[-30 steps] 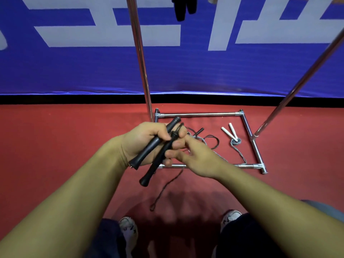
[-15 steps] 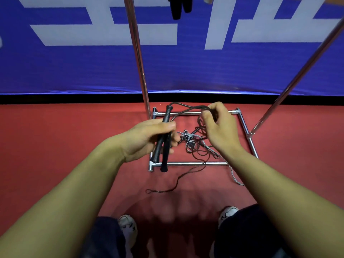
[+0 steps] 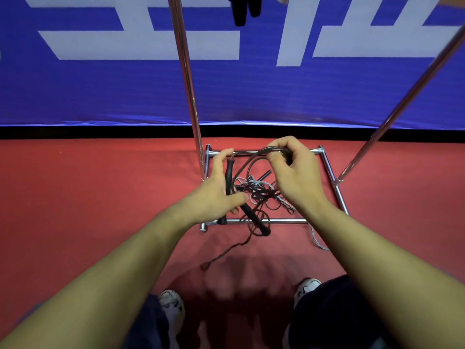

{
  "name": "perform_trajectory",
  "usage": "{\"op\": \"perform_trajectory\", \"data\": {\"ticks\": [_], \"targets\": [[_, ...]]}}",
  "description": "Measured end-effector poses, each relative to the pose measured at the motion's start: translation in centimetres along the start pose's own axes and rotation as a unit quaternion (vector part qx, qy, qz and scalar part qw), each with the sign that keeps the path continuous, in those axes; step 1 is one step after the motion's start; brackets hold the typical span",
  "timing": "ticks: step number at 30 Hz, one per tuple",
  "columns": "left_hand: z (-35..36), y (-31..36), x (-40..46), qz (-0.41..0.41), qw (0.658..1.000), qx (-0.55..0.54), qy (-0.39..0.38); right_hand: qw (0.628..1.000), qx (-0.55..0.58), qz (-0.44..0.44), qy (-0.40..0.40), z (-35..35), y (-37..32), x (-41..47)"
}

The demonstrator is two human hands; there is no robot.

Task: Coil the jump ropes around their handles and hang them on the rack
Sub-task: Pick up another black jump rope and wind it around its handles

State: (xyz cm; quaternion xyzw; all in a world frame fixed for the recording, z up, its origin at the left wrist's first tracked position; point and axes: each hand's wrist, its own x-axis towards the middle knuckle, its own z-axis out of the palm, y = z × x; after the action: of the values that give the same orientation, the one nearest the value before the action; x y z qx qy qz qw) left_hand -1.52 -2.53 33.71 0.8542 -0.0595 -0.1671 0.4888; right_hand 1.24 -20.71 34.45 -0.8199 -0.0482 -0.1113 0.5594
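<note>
My left hand [image 3: 218, 195] holds two black jump rope handles [image 3: 229, 172] over the rack's base; one points up and away, the other [image 3: 255, 221] slants down toward me. My right hand [image 3: 293, 172] pinches the dark rope [image 3: 254, 157], which arcs from the upper handle's tip across to its fingers. The rest of that rope hangs in loose loops and trails onto the red floor [image 3: 221, 255]. The chrome rack [image 3: 187, 79] rises ahead. Black handles [image 3: 245, 8] hang from it at the top edge.
A tangle of pale and dark rope [image 3: 261, 191] with another black handle [image 3: 265, 175] lies inside the rack's rectangular base frame [image 3: 334, 182]. A slanted rack pole [image 3: 402, 96] rises at right. A blue banner wall stands behind. My shoes [image 3: 173, 308] are below.
My right hand has lifted the rope into an arc above the handles. In my left hand the two handles have spread apart, the lower one swinging out toward me.
</note>
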Motion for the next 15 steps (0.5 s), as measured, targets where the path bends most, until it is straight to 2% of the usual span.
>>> {"op": "perform_trajectory", "data": {"ticks": [2, 5, 9, 12, 15], "targets": [[0.0, 0.0, 0.4, 0.023, 0.997, 0.003, 0.068, 1.0, 0.003, 0.012, 0.008, -0.3, 0.1, 0.3], [0.0, -0.2, 0.9, 0.065, 0.984, 0.098, 0.133, 1.0, -0.019, 0.002, 0.0, -0.3, 0.2, 0.4], [0.8, -0.3, 1.2, 0.054, 0.993, -0.022, 0.101, 1.0, -0.018, -0.008, -0.006, -0.2, 0.7, 0.4], [0.8, 0.2, 1.4, 0.068, 0.983, -0.161, 0.06, 0.999, -0.028, -0.013, 0.016, -0.7, 1.6, 1.1], [-0.3, 0.5, 1.7, 0.071, 0.981, -0.174, 0.045, 0.992, -0.108, -0.061, 0.022, -1.5, 2.5, 2.0]]}}
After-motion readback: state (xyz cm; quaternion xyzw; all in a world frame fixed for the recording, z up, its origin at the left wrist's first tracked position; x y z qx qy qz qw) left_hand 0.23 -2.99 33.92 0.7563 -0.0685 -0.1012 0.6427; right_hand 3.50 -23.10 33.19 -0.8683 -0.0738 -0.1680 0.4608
